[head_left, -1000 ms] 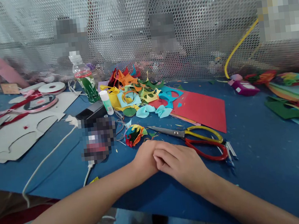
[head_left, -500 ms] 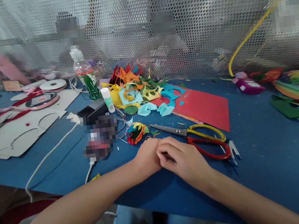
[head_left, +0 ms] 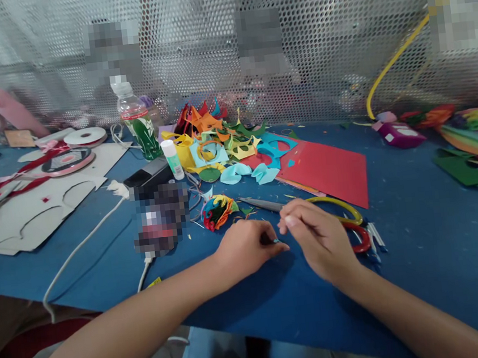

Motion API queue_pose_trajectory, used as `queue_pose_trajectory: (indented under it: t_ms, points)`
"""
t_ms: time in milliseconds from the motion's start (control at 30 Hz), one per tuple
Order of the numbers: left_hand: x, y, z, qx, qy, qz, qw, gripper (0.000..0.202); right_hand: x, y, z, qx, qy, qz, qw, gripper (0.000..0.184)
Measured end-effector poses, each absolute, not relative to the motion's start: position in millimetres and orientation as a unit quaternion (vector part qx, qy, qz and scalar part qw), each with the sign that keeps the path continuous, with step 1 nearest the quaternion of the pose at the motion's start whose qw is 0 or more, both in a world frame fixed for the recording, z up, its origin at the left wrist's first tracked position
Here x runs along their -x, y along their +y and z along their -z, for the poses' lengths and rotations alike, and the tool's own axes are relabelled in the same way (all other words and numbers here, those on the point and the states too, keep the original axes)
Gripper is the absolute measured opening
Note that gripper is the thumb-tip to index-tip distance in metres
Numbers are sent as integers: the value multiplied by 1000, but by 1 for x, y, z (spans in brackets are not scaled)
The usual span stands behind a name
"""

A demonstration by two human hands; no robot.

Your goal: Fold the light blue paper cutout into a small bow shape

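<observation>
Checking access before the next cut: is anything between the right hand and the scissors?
Nothing visible. The right hand hovers directly over the scissors, covering part of their handles; the left hand sits beside it, off the blades.

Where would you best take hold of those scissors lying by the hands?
Probably by the handle loops, from the right: the scissors lie flat with the closed blades pointing left and the yellow and red loops open on the right, partly behind the right hand.

Craft workshop, paper scraps (head_left: 218, 141) (scissors (head_left: 310, 208))
</observation>
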State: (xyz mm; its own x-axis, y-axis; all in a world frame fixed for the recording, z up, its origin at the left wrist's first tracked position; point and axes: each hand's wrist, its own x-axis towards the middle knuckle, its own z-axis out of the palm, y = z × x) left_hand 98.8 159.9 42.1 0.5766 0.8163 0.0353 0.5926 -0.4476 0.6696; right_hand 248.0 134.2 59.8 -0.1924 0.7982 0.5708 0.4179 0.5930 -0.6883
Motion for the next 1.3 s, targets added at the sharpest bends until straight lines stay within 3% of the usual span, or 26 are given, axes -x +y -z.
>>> queue_pose_trajectory:
  t_ms: [133,267,333,433,600,767,867,1067,1167,1300]
  points:
    - [-100,159,-48,-827,411,-207,324,29,-259,140,-61,442,-703,-177,528,7]
    - [-100,159,-50,-820,394,-231,345,25,-266,144,-59,462,-663,-220,546,14]
    - [-99,159,-51,-811,390,-245,361,25,-268,147,-57,468,-685,-214,516,9]
    - [-99,160,-50,-798,396,-254,378,27,-271,154,-52,484,-706,-202,476,23]
    - [-96,165,-47,-786,425,-246,376,30,-282,170,-42,523,-703,-167,453,18]
    - [-92,170,-43,-791,456,-225,340,30,-290,202,-42,522,-758,-145,364,16]
    - [-91,170,-40,-789,457,-243,330,32,-287,236,-41,527,-781,-117,313,27]
    - [-88,167,-42,-779,431,-281,358,23,-280,275,-34,567,-777,-123,243,23]
    - [-87,166,-46,-771,421,-303,369,21,-284,266,-38,570,-767,-151,253,23]
    - [-86,163,-56,-748,422,-336,386,22,-290,243,-47,544,-749,-190,327,21]
